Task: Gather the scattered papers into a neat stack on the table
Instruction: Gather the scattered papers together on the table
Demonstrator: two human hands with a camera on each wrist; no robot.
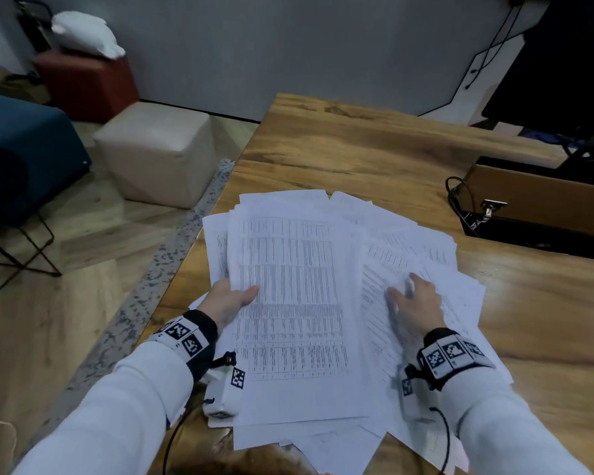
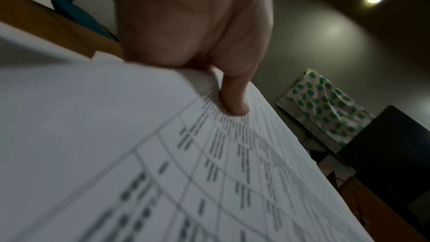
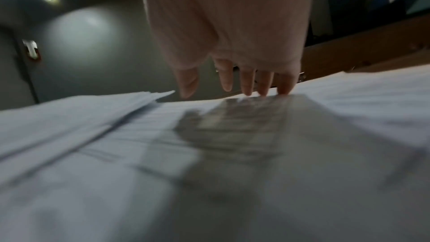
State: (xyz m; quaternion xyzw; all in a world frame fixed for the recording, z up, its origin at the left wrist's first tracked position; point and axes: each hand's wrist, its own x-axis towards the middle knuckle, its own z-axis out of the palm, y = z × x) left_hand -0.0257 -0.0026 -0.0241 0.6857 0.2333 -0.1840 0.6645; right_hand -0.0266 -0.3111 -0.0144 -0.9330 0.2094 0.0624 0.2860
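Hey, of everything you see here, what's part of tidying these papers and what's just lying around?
Part of the job:
- scattered papers
- held sheaf, gripped by the left hand
- right hand, fingers flat on the papers
- wooden table

Just lying about:
- cardboard box
- black cable
- beige pouf
- red pouf
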